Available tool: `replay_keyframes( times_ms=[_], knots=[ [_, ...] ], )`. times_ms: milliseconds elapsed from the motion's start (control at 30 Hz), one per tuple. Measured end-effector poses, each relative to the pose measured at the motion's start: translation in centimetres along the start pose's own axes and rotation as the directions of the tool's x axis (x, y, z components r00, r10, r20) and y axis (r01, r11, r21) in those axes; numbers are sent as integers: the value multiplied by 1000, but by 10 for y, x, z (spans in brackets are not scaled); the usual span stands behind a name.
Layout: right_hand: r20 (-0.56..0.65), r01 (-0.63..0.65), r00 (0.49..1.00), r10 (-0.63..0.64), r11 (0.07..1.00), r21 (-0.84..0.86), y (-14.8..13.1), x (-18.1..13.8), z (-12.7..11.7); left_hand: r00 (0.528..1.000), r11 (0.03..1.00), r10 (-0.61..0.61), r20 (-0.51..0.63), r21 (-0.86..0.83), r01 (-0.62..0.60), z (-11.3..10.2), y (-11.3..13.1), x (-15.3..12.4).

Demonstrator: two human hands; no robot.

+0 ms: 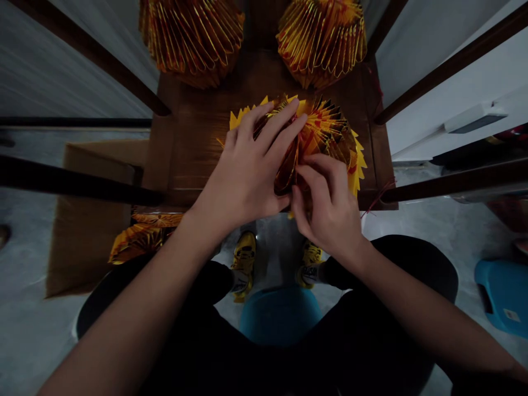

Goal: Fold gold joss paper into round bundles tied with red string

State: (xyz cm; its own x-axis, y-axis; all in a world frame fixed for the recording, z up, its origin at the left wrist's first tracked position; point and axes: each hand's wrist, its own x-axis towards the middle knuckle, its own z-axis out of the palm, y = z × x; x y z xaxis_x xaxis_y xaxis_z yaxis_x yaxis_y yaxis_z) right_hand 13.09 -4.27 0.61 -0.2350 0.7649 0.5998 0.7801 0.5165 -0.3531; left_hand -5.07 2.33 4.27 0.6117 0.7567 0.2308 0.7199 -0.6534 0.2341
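A pleated paper ornament (325,129) in gold, red and yellow lies on the brown wooden seat (193,132), its outer edge cut in yellow points. My left hand (256,159) rests over its left half, fingers stretched out and spread across the folds. At the near edge, my right hand (330,201) pinches a folded edge of the paper between thumb and fingertips. Part of the ornament is hidden beneath both hands.
Two round pleated paper ornaments, one at left (193,38) and one at right (324,41), stand at the back. Dark wooden bars flank the seat. A cardboard box (82,220) and more folded paper (140,239) are at lower left. A blue stool (503,297) is at right.
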Motion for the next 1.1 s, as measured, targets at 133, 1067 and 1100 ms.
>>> replay_keyframes(
  times_ms=[133, 1067, 1100],
  knots=[
    [-125, -68, 987, 99, 970, 232, -3, -11, 2, 1000, 1000, 4, -21, 28, -3, 1, 1, -1],
    [-108, -153, 986, 130, 957, -246, 25, 22, -8, 998, 990, -57, -34, -128, 53, -7, 6, 2],
    [-122, -165, 983, 139, 955, -248, 22, 25, -5, 997, 989, -64, -35, -137, 58, -6, 6, 2]
  ],
)
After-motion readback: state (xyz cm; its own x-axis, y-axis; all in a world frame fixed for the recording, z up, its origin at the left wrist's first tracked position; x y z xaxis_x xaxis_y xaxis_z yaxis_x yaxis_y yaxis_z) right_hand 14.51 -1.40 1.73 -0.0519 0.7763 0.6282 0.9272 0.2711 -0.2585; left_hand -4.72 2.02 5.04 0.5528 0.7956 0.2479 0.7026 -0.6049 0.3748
